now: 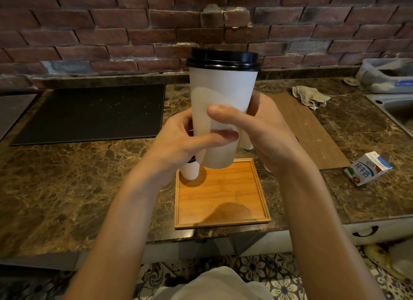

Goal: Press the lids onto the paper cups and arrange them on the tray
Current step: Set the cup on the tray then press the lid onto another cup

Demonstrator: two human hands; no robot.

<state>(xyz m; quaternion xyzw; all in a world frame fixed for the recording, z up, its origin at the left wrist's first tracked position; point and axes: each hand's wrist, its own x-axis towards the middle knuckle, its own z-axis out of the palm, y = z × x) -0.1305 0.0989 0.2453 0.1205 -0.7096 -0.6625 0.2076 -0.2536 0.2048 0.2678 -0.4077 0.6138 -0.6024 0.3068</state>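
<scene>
Your two forearms come up from the near edge of the counter and meet over the wooden tray. Your left hand and right hand both wrap the lower half of a white paper cup, with the thumbs laid across its front and the other fingers hidden behind it. The cup is held upright in the air above the tray's far edge, and its black lid looks seated level all round.

Treat the cup as light and thin-walled. The paper will likely dent if you squeeze, and you cannot tell whether it is filled. A loose wrap low on the wall should do, or grip just under the lid, where the rim probably stiffens it.

By count:
- There is one lidded cup in your hands.
- A second cup stands at the tray's far left corner, dark at the top but mostly hidden.
- A third cup shows beyond the far right corner, with its top hidden.
- There is one tray.
- A white sliver by your right wrist may be another cup.
</scene>
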